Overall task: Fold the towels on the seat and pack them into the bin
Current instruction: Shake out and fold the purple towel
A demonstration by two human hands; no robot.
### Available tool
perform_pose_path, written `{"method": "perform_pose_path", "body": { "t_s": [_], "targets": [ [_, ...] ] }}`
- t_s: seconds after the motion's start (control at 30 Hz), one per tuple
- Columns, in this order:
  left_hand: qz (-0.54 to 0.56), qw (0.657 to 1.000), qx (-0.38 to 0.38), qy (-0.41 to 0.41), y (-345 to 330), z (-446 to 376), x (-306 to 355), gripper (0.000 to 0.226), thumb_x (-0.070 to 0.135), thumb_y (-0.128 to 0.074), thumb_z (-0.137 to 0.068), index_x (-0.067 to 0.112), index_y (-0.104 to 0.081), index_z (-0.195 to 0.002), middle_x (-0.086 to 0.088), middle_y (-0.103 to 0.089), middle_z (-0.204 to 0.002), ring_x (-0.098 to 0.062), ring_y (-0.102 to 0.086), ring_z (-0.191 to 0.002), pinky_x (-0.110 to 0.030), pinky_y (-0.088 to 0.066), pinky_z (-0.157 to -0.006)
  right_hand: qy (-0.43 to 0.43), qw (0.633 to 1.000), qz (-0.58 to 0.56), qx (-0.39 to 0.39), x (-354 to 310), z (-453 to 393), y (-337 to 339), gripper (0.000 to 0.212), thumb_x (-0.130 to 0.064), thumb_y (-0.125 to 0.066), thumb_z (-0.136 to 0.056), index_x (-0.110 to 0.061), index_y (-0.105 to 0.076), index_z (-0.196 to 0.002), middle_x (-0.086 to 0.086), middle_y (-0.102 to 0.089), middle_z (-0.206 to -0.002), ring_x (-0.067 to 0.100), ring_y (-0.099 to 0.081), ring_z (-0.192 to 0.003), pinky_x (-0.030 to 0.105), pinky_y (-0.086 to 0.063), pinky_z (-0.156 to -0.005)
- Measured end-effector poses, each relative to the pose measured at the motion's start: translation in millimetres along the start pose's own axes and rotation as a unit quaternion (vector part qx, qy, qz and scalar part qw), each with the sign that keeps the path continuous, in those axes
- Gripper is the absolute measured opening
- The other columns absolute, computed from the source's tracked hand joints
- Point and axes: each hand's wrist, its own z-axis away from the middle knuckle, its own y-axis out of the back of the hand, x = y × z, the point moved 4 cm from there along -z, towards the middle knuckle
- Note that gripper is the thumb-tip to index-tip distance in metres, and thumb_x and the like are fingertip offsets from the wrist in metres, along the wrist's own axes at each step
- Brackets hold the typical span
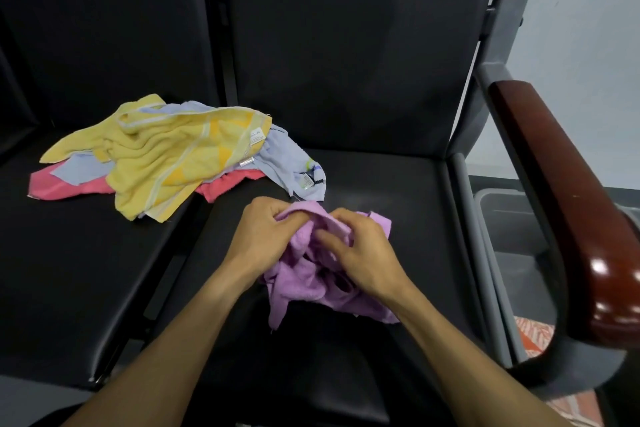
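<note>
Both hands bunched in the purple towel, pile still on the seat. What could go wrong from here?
1. The purple towel is crumpled between the left hand and right hand; a tail hangs down, so corners may be hard to find and the fold may come out uneven.
2. The yellow towel, blue towel and pink towel overlap in a pile; pulling one may drag the others.
3. The grey bin sits beyond the wooden armrest, so a folded towel could loosen on the way over.

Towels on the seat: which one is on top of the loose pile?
The yellow towel, draped over the light blue towel and pink towel. The purple towel lies apart, bunched in both hands.
</note>
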Motion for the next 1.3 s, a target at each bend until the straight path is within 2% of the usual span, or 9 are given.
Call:
{"method": "perform_pose_path", "body": {
  "t_s": [0.17, 0.27, 0.4, 0.57, 0.7, 0.9, 1.07, 1.2, 1.3],
  "targets": [
    [-0.068, 0.997, 0.0, -0.043, -3, -3, 0, 0.006, 0.012, -0.072, -0.084, 0.017, -0.067, -0.083, 0.01, -0.065, -0.078, -0.004, -0.056, -0.064, -0.02, -0.043, -0.062, -0.01, 0.999, 0.033, 0.035, 7, -2, 6, 0.024, -0.008, -0.056, -0.093, -0.02, -0.062, -0.073, -0.011, -0.056, -0.058, 0.005, -0.048, -0.057, 0.022, -0.04, -0.055],
    [-0.021, 0.994, -0.066, -0.087, -12, 2, 3, 0.049, 0.01, -0.081, -0.08, 0.033, -0.063, -0.121, 0.008, -0.067, -0.099, -0.006, -0.064, -0.083, -0.015, -0.051, -0.072, 0.001, 0.997, 0.067, 0.03, 8, -2, 5, 0.028, -0.008, -0.054, -0.095, -0.023, -0.061, -0.071, -0.008, -0.06, -0.062, 0.01, -0.055, -0.063, 0.031, -0.047, -0.071],
    [-0.061, 0.991, -0.039, -0.109, -17, 4, 7, 0.005, 0.024, -0.075, -0.089, 0.025, -0.072, -0.085, -0.007, -0.064, -0.072, -0.017, -0.053, -0.062, -0.032, -0.045, -0.06, -0.049, 0.998, -0.006, 0.043, 12, -3, 8, 0.008, -0.016, -0.07, -0.088, -0.023, -0.072, -0.087, -0.005, -0.072, -0.077, 0.008, -0.067, -0.073, 0.024, -0.054, -0.068],
    [-0.012, 0.995, 0.096, 0.021, 10, -8, -9, 0.025, 0.019, -0.044, -0.103, 0.01, -0.059, -0.085, 0.002, -0.062, -0.08, -0.014, -0.052, -0.071, -0.033, -0.041, -0.066, -0.161, 0.954, -0.192, 0.168, 26, -6, 34, 0.012, -0.01, -0.068, -0.092, -0.02, -0.075, -0.094, 0.0, -0.07, -0.078, 0.013, -0.062, -0.068, 0.024, -0.053, -0.066],
    [0.1, 0.985, 0.092, 0.103, 12, -11, -24, 0.029, 0.027, -0.043, -0.093, 0.002, -0.057, -0.089, -0.006, -0.061, -0.08, -0.019, -0.054, -0.077, -0.039, -0.045, -0.071, -0.182, 0.938, -0.278, 0.094, 28, -7, 29, 0.025, -0.004, -0.06, -0.093, -0.018, -0.08, -0.089, 0.015, -0.075, -0.093, 0.026, -0.066, -0.087, 0.045, -0.055, -0.09],
    [0.234, 0.967, 0.027, 0.099, 5, -4, -10, 0.027, 0.011, -0.043, -0.106, -0.005, -0.06, -0.093, -0.008, -0.07, -0.074, -0.018, -0.067, -0.072, -0.027, -0.055, -0.065, -0.16, 0.92, -0.358, 0.007, 8, -6, 24, 0.049, 0.016, -0.035, -0.086, -0.002, -0.073, -0.109, 0.012, -0.077, -0.095, 0.016, -0.072, -0.083, 0.024, -0.057, -0.07],
    [0.174, 0.984, 0.012, 0.039, 4, -5, -6, 0.012, 0.011, -0.06, -0.099, 0.007, -0.071, -0.095, -0.012, -0.076, -0.089, -0.024, -0.071, -0.085, -0.043, -0.055, -0.087, -0.084, 0.978, -0.19, 0.002, 4, -4, 18, 0.029, 0.01, -0.062, -0.091, -0.013, -0.078, -0.099, 0.003, -0.079, -0.091, 0.019, -0.075, -0.091, 0.034, -0.061, -0.082],
    [0.071, 0.997, 0.019, 0.005, 1, -2, -2, 0.006, 0.018, -0.067, -0.095, 0.017, -0.071, -0.092, 0.002, -0.078, -0.084, -0.017, -0.074, -0.085, -0.04, -0.057, -0.082, -0.027, 0.997, -0.063, 0.041, -1, -1, 17, 0.01, -0.014, -0.077, -0.086, -0.018, -0.078, -0.078, -0.001, -0.072, -0.081, 0.008, -0.066, -0.071, 0.02, -0.053, -0.068],
    [0.023, 0.999, 0.022, -0.02, -3, 1, 2, 0.004, 0.018, -0.069, -0.095, 0.017, -0.069, -0.091, 0.006, -0.077, -0.078, -0.009, -0.074, -0.077, -0.026, -0.053, -0.07, 0.022, 0.997, 0.036, 0.058, -4, -1, 16, 0.014, -0.023, -0.076, -0.086, -0.025, -0.072, -0.074, -0.007, -0.056, -0.088, 0.004, -0.054, -0.086, 0.009, -0.041, -0.073]
  ]
}}
